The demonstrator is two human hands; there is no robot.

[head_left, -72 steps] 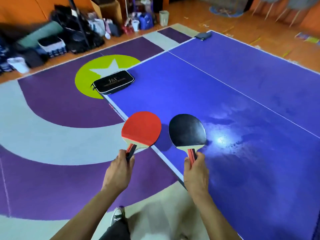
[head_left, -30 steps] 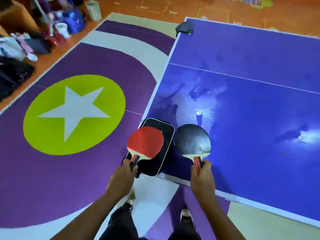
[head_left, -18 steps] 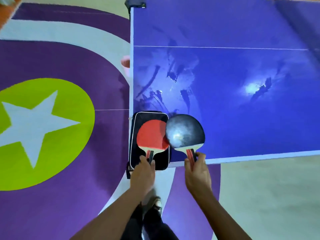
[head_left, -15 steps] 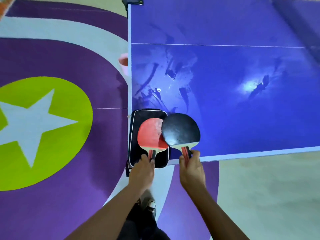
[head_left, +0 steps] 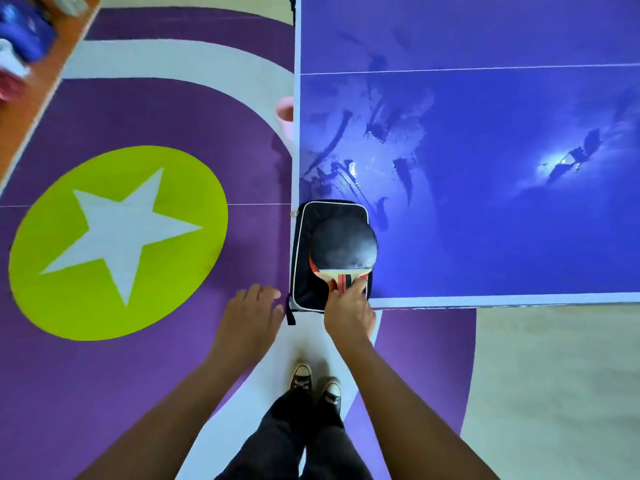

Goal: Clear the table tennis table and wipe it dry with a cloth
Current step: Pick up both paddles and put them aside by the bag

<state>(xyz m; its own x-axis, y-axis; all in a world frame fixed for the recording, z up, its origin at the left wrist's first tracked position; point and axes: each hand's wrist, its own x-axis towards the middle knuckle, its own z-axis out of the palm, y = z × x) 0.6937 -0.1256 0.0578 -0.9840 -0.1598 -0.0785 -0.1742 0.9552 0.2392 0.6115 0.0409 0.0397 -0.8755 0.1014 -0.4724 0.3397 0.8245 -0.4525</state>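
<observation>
Right hand: we have the right hand (head_left: 348,310) curled round the stacked handles, the black paddle (head_left: 343,245) on top and a sliver of the red paddle (head_left: 312,265) showing beneath.
Left hand: the left hand (head_left: 249,320) is loose with fingers spread, grasping nothing, just beside the paddle case (head_left: 304,292).
Position: both paddles lie flat on the case at the near corner of the table tennis table (head_left: 485,237).
Method: we judge the case needs opening first, so the free hand should find the zip (a pull seems to hang off its near corner).
Caution: the wet streaks (head_left: 381,133) lie just beyond, so we should lift the case rather than slide it.
</observation>
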